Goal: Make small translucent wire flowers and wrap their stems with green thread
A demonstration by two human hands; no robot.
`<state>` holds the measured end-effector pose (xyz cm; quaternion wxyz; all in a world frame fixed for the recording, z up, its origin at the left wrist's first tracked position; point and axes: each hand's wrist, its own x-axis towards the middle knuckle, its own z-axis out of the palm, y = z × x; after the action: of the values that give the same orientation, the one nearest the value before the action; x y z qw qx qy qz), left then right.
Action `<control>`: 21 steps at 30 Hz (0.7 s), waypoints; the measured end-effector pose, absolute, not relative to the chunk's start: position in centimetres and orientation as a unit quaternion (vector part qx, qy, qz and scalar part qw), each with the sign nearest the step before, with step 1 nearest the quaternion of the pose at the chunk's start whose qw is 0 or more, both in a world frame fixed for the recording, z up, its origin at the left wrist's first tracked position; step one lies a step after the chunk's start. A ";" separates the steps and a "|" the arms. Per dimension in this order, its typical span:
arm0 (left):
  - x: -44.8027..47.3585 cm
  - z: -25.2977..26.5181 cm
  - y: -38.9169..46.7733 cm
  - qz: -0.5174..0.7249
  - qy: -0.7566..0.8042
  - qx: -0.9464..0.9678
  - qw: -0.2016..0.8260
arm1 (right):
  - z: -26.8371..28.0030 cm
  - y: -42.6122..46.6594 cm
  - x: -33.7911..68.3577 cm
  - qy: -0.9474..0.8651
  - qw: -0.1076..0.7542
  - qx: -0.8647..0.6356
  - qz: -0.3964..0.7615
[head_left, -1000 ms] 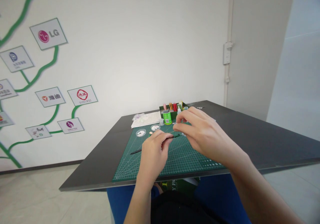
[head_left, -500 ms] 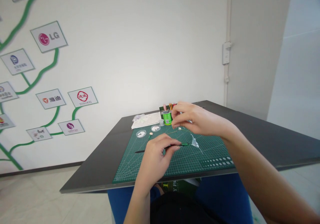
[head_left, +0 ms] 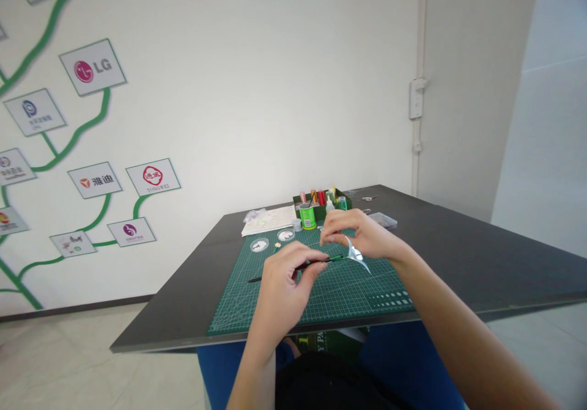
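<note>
My left hand [head_left: 287,281] is closed in a pinch around a thin dark stick with a green end [head_left: 336,258]. At the tip of that stick is a pale, translucent, petal-like piece [head_left: 354,254] that narrows to a point at the lower right. A dark slender end [head_left: 255,280] shows left of this hand; I cannot tell whether it belongs to the same stick. My right hand [head_left: 353,231] is just above and behind the petal-like piece, thumb and fingers pressed together. What lies between them, if anything, is too small to make out.
Beneath both hands lies a green cutting mat [head_left: 233,300] on a dark table [head_left: 183,281]. Behind are two shallow round dishes [head_left: 259,245], white sheets [head_left: 270,219], a green can [head_left: 308,215], a box of bottles and spools [head_left: 347,203], a clear case [head_left: 384,220] and scissors [head_left: 368,198].
My right hand has moved down and slightly forward of the box, uncovering the bottles and the clear case. The green end and the petal-like piece have tilted up a little.
</note>
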<state>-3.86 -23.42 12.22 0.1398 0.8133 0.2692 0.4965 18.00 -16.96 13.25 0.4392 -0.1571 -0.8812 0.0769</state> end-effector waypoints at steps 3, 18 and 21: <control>-4.0 12.1 -23.1 0.510 0.286 0.798 0.142 | 11.5 -16.8 18.0 -0.862 0.468 -0.166 0.102; -4.0 11.4 -21.4 0.527 0.338 0.767 0.138 | 7.7 -20.1 16.5 -0.817 0.517 -0.238 0.093; -4.0 11.3 -21.2 0.524 0.341 0.769 0.133 | 7.8 -20.9 16.2 -0.810 0.524 -0.247 0.089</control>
<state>-4.03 -21.24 11.31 0.1330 0.7692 0.3407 0.5240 16.23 -20.94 7.85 0.5244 -0.2468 -0.8101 0.0886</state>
